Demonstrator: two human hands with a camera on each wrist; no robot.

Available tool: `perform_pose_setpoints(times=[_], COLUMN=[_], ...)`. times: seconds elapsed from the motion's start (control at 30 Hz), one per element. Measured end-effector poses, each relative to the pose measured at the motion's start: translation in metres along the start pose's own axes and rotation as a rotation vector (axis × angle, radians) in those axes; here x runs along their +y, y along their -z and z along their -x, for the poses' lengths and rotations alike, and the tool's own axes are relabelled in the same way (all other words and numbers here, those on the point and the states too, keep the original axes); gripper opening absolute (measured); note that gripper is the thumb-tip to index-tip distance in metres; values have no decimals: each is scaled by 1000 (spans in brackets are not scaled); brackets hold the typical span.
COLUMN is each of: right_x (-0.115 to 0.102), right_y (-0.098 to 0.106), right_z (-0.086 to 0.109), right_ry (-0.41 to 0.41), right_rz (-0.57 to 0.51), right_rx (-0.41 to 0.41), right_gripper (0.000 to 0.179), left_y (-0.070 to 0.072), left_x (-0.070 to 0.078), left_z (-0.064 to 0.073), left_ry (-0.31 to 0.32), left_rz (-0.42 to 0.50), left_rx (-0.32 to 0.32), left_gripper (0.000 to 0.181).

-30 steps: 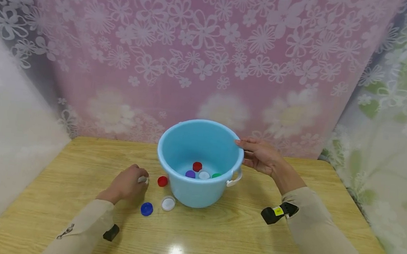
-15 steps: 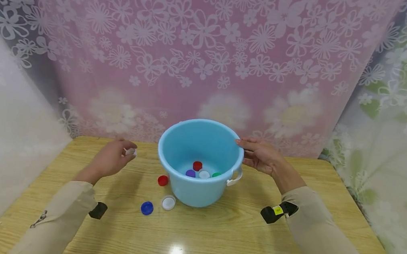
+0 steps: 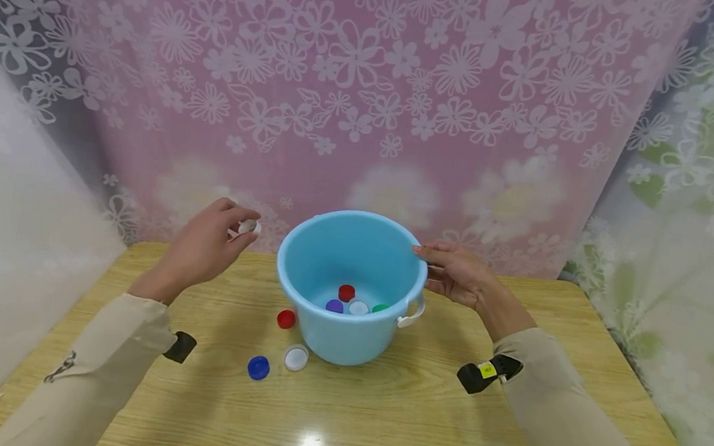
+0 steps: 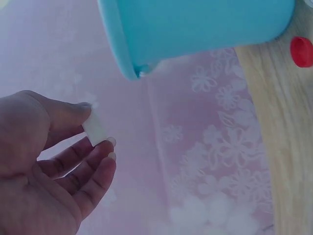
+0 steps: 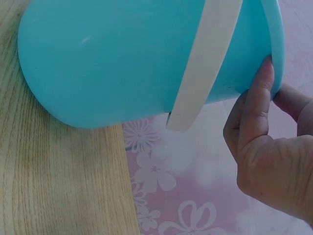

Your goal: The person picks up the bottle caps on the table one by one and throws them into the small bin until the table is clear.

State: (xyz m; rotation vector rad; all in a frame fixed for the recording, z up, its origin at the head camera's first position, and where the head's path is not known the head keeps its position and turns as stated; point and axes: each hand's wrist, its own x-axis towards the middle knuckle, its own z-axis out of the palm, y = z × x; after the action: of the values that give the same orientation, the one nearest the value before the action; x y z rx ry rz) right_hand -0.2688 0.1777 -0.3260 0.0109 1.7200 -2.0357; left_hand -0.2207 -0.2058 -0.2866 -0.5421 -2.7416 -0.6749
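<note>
Between the small white cap (image 3: pixel 248 226) pinched in the left hand (image 3: pixel 205 244) and the light-blue round plastic bucket (image 3: pixel 346 341), an open gap is left. The bucket's wide mouth is uncovered from above. Its right rim is occupied by the right hand (image 3: pixel 460 272), its right side by a white plastic handle (image 3: pixel 414 317). Low passage at its left front is obstructed by a round red plastic cap (image 3: pixel 285 319), a flat white disc (image 3: pixel 296 357) and a round blue plastic cap (image 3: pixel 258 367).
</note>
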Motion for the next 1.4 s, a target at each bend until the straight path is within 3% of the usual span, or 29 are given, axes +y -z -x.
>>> perform_pose_setpoints(times=[0.27,0.47,0.63,1.03,1.4], right_x=[0,1,1,2,2], right_y=[0,0,-1,-2,-1], right_z=[0,1,1,1,1], right_ry=[3,4,7,11,20], right_rz=[5,-4,2,14,41], right_rx=[-5,-3,-3,10,23], right_gripper=[42,39,42,44,40], left_y=[1,-13,-27,-54,-66], left_x=[31,52,64,72,74], left_z=[-23,-31,-32,-35,-33], left_ry=[-114,-201,-237,-307,-353], left_rz=[-7,-16,-16,18,11], left_rx=[-44,-121,-189,-230,-263], left_gripper=[31,32,33,30,29])
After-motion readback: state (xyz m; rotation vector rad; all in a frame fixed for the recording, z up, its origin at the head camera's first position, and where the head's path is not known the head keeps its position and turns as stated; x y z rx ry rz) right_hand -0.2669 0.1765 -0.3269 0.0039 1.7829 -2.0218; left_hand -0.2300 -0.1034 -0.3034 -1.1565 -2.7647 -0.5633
